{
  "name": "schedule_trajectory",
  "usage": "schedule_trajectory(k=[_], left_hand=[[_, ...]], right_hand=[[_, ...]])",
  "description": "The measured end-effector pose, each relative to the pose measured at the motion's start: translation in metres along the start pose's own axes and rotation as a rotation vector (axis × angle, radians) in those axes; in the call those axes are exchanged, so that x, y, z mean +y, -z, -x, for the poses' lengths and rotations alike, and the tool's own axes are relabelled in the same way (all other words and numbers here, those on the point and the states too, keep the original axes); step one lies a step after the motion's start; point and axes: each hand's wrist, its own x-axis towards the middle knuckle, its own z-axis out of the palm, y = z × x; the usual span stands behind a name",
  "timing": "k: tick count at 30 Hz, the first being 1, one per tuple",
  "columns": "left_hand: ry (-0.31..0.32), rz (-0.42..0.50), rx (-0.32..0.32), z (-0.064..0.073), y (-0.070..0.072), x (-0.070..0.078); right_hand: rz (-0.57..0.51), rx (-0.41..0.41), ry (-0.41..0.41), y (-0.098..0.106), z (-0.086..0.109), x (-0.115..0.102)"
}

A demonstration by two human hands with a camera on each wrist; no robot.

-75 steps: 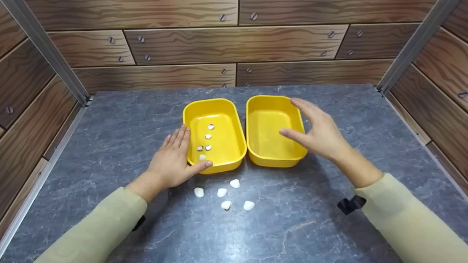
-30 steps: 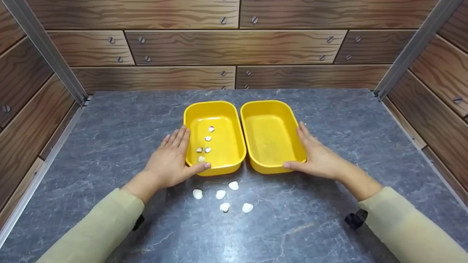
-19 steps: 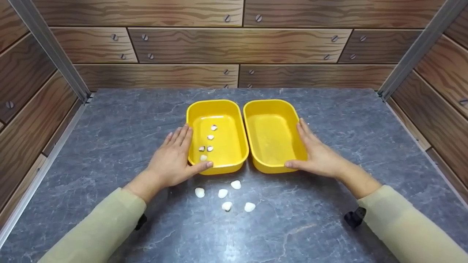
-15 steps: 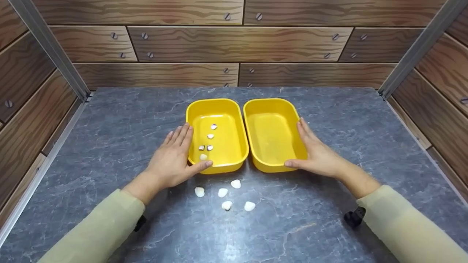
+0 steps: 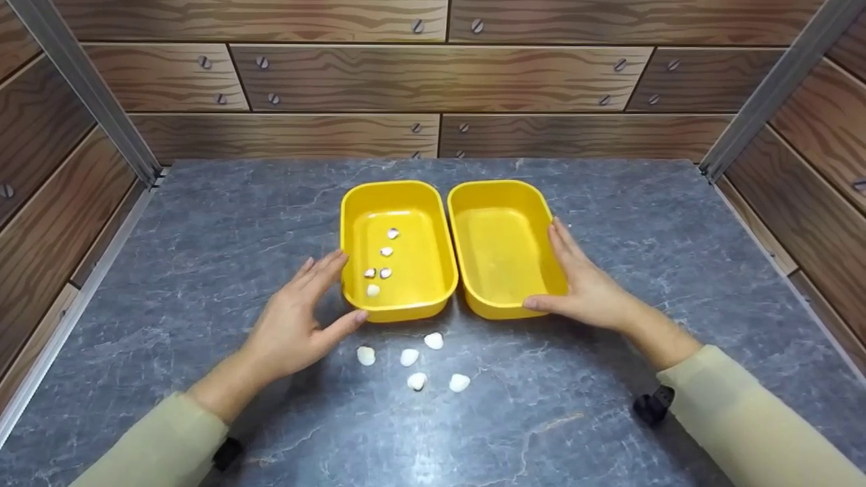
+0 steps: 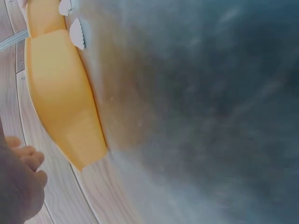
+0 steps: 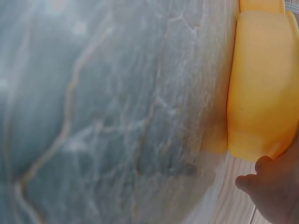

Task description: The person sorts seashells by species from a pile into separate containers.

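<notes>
Two yellow plastic containers stand side by side on the table in the head view. Several small shells (image 5: pixel 385 251) lie inside the left container (image 5: pixel 426 257). No shells show in the right container (image 5: pixel 504 257). Beside the left container's outer wall is my left hand (image 5: pixel 287 328), fingers extended and thumb spread near the front corner; the left wrist view shows its fingers apart from the yellow wall (image 6: pixel 65 93). My right hand (image 5: pixel 592 291) rests on the right container, with straight fingers along its outer side and the thumb at the front rim.
Several white shells (image 5: pixel 409 357) lie loose on the grey marbled table (image 5: pixel 514 419) in front of the containers. Wood-patterned panels (image 5: pixel 433 78) close off the back and both sides, with metal posts (image 5: pixel 95 95) at the corners.
My right hand has come down onto the right container, which now sits slightly further left and nearer. My left hand has just drawn back from the left container, towards me and left.
</notes>
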Motion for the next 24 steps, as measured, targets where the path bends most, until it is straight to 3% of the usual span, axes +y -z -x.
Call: schedule_trajectory(k=[3,7,10,18,21,24], left_hand=[[-0.038,0.068,0.053,0.010,0.000,-0.001],[-0.035,0.148,0.043,0.019,-0.001,0.000],[-0.029,0.179,0.043,0.024,-0.001,0.001],[-0.075,0.220,0.127,0.030,-0.002,0.000],[-0.070,0.242,0.102,0.033,-0.004,0.000],[-0.049,0.276,0.033,0.035,-0.006,0.000]], right_hand=[[0.000,0.003,0.000,0.000,0.000,0.000],[-0.006,0.012,0.003,0.000,0.001,0.000],[-0.008,0.019,0.017,-0.001,0.001,0.000],[-0.010,0.024,0.021,-0.002,0.001,0.000],[-0.010,0.023,0.017,-0.002,0.000,0.000],[-0.014,0.026,0.017,-0.002,0.000,0.001]])
